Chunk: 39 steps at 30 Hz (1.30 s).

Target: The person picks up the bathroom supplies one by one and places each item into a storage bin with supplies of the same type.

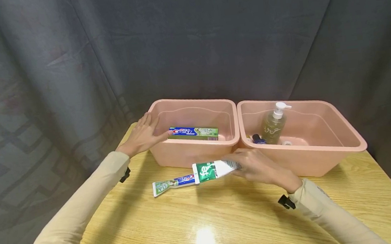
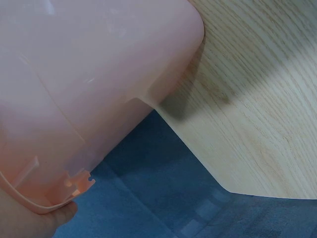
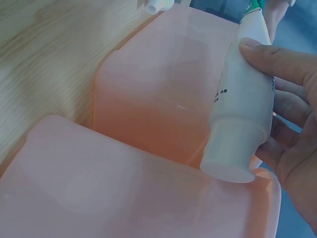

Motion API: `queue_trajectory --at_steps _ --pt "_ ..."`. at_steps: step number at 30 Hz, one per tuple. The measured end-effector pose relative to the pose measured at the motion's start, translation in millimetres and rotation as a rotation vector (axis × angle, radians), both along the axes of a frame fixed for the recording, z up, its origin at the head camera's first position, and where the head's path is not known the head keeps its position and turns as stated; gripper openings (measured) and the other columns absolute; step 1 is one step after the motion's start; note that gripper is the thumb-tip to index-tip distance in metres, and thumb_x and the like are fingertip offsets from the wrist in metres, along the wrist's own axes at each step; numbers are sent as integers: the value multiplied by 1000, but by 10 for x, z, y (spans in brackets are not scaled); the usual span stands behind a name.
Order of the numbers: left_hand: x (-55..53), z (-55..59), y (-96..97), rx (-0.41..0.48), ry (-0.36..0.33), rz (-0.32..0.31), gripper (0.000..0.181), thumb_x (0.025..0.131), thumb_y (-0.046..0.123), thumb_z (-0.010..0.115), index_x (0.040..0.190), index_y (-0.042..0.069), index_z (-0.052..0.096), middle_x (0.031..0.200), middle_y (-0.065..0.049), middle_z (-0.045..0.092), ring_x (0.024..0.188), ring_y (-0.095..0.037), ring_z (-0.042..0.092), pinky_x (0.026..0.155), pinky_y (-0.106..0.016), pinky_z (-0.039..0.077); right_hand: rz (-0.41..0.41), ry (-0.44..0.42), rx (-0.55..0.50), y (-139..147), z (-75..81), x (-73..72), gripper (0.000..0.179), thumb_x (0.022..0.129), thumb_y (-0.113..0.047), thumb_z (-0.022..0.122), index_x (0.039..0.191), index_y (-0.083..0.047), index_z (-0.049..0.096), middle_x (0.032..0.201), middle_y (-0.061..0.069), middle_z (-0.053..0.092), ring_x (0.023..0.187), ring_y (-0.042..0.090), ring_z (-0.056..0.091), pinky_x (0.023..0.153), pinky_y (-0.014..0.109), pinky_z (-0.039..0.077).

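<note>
My right hand (image 1: pixel 254 167) holds a green-and-white squeeze tube (image 1: pixel 205 171) above the table, in front of the two bins. In the right wrist view the thumb lies along the white part of the tube (image 3: pixel 242 99), with its wide cap pointing down. My left hand (image 1: pixel 142 135) grips the left pink bin (image 1: pixel 195 153) at its left rim, and a finger hooks under that rim in the left wrist view. Inside this bin lies a toothpaste box (image 1: pixel 193 133). On the table a toothpaste tube (image 1: pixel 173 183) is partly hidden behind the squeeze tube.
Right beside the left bin stands a second pink bin (image 1: pixel 312 158). It contains a pump bottle (image 1: pixel 272 127), a dark-capped item (image 1: pixel 258 139) and a small white item (image 1: pixel 286 143). A grey curtain (image 1: pixel 209 42) hangs behind the wooden table (image 1: pixel 156 228).
</note>
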<state>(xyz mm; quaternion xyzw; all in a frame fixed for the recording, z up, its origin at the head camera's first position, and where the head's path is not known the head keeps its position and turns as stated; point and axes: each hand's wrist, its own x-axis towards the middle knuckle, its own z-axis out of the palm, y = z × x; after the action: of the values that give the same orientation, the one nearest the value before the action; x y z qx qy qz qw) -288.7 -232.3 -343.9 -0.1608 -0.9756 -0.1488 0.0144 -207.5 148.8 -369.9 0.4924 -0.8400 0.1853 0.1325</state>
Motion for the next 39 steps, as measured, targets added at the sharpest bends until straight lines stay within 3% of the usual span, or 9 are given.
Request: queue_trajectory --at_steps 7,19,26,32,39 --pt "12 -5 -2 13 -7 6 96 92 70 43 159 11 8 162 -25 -2 149 -39 -6 118 -56 2 23 27 -21 4 59 7 48 74 -7 86 119 -4 69 105 6 72 92 18 67 78 32 57" --pt "20 2 -2 12 -8 2 100 90 76 39 160 12 6 162 -25 -4 149 -39 -6 118 -56 1 65 57 -51 -9 176 -8 39 77 -9 84 113 -6 72 107 4 73 95 18 68 80 32 57" --pt "9 -6 5 9 -7 6 97 92 71 42 159 11 6 162 -24 -4 149 -40 -6 118 -56 1 85 90 -90 -27 235 -16 44 74 -6 85 115 -2 71 110 11 72 98 26 69 76 33 58" --pt "13 3 12 18 -13 13 100 90 74 40 159 10 8 163 -23 -4 149 -37 -8 118 -56 1 89 152 -160 -51 287 -34 47 71 -9 88 115 -1 72 103 11 74 92 28 70 70 35 59" --pt "12 2 17 20 -13 10 94 93 66 44 160 12 6 163 -23 -4 149 -39 -7 118 -56 1 87 205 -193 -66 352 -49 44 70 -6 86 112 -1 72 102 14 73 90 30 70 70 38 59"
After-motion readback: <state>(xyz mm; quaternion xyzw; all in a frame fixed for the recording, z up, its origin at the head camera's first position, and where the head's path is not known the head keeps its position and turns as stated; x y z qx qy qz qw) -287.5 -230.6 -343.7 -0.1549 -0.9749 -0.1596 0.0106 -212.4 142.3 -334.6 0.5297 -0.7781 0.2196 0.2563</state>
